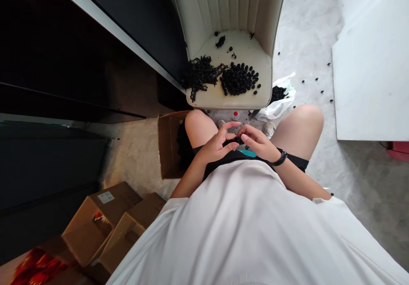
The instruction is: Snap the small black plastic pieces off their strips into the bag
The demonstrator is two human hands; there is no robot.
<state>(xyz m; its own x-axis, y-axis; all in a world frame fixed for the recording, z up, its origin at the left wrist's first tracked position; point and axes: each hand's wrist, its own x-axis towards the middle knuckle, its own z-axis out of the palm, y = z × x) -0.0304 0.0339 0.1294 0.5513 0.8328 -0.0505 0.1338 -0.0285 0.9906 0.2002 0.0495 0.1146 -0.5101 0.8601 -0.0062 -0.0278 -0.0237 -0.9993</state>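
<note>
While the left hand (220, 143) and the right hand (258, 142) meet above the lap, a small black piece (235, 140) sits pinched between their fingertips.
Both hands, fingers curled, grip it from either side between the bare knees, just short of the cream padded chair seat (230, 102) that carries a heap of black plastic rings (238, 78) and a tangle of black strips (200, 73). The piece seems to lie crosswise, hand to hand; its ends are too small to tell apart. A slack pinch could drop it onto the pale stone floor (306, 33), among the loose black rings (316, 79) scattered there.

Hands (238, 142) hemmed — knees (200, 127), chair (243, 46) (littered) ahead.
</note>
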